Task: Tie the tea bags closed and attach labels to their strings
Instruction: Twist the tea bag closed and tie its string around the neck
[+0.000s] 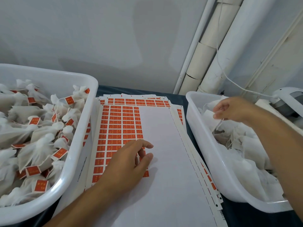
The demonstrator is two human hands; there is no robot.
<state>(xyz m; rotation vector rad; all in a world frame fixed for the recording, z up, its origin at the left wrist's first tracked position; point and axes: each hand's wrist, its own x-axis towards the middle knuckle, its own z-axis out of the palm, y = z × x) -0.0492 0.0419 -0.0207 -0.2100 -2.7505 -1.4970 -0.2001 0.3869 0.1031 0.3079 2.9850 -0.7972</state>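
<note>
A sheet of orange labels [121,125] lies on a stack of sheets in the middle of the table; its right half is bare white backing. My left hand [129,163] rests on the sheet at the lower edge of the orange labels, fingers loosely spread. My right hand [232,110] hovers over the right tub [205,145] and pinches a thin white string [218,124] that hangs down to the untied tea bags [246,145]. The left tub [78,141] holds several tied tea bags with orange labels [32,170].
White pipes [213,46] run up the wall behind the table. A white cord [229,79] leads down to a white device [288,102] beyond the right tub. Dark cloth [237,215] covers the table between the tubs.
</note>
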